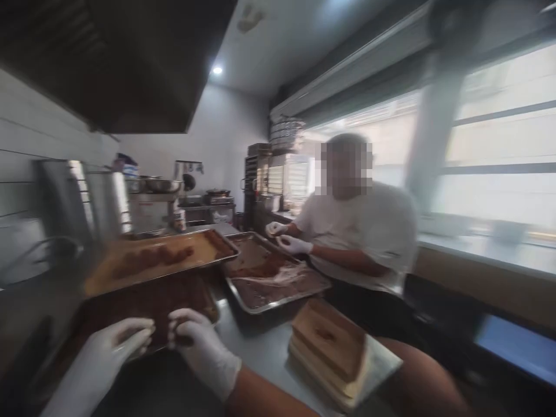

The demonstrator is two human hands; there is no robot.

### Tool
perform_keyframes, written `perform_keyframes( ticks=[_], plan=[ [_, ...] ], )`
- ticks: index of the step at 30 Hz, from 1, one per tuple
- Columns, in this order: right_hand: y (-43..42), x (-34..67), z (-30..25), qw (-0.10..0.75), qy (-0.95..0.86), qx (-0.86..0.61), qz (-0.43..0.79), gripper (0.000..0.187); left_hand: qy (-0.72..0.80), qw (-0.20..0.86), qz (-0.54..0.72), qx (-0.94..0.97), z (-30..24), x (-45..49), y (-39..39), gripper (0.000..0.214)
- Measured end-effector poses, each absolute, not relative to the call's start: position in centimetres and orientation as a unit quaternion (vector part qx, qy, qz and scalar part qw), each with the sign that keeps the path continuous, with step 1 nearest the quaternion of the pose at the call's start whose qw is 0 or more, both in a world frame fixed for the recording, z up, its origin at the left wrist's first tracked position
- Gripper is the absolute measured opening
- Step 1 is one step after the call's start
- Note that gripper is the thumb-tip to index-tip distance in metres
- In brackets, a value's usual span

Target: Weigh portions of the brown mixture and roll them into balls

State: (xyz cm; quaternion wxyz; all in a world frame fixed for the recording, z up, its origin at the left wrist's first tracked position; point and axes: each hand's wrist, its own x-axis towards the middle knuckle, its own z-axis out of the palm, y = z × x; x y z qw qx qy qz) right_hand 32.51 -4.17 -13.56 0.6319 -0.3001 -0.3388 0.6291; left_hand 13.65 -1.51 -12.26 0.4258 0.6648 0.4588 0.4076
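Both my hands wear white gloves and meet at the near edge of a dark tray [143, 307] of brown food. My left hand [110, 353] has its fingers curled toward the right hand. My right hand [200, 347] is bent at the knuckles, fingertips pinched at the tray's rim. The frame is blurred, so I cannot make out what the fingers hold.
A metal tray [160, 260] with browned pieces rests above the dark tray. Another tray [278, 278] with brown mix lies in front of a seated person in a white shirt, gloved hands [286, 237] raised. A stack of wooden boards [330, 341] sits right. Steel pots [82, 197] stand left.
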Motion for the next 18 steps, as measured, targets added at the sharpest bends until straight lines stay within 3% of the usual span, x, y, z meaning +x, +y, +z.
perform_keyframes(
  ticks=[3,8,10,18],
  plan=[
    [-4.2,32.9,-13.4,0.633,-0.332,-0.270,0.645,0.030,0.463,0.380,0.379,0.705,-8.8,10.1,-2.1,0.034],
    [-2.4,33.7,-13.9,0.616,-0.312,-0.271,0.671,0.034,0.612,0.025,0.321,0.722,-2.1,2.2,-1.9,0.025],
    [-2.4,33.7,-14.0,0.611,-0.312,-0.279,0.672,0.037,0.658,-0.057,0.269,0.701,-0.8,-0.9,-1.1,0.026],
    [-2.7,33.7,-13.7,0.628,-0.324,-0.295,0.643,0.031,0.676,-0.033,0.213,0.705,-2.9,-5.0,1.3,0.020]
  ],
)
